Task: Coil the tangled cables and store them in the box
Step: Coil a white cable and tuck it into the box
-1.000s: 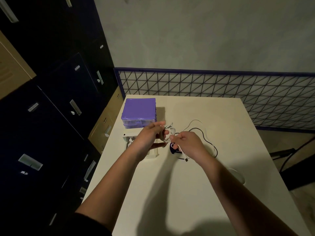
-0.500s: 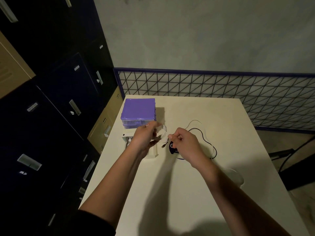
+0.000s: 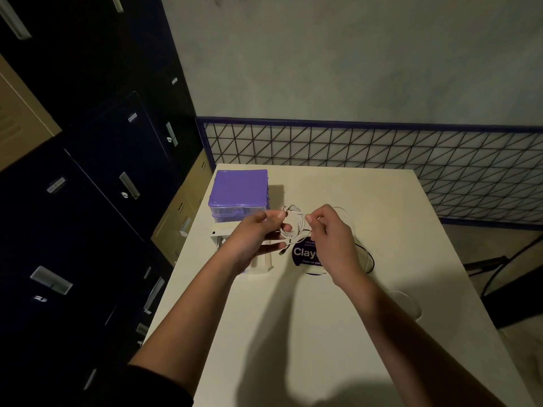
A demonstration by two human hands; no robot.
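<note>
The table's [image 3: 293, 333] near half lies open. The purple box [image 3: 239, 188] blocks the far-left corner; a black cable [image 3: 370, 259] loops at mid-table, toward the right edge.

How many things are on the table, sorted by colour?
White: 3, the coiled white cable held by both hands, a loose white cable and an open white box
Purple: 1, the lidded box
Black: 1, a cable
Dark blue: 1, a round sticker
Total: 6
</note>
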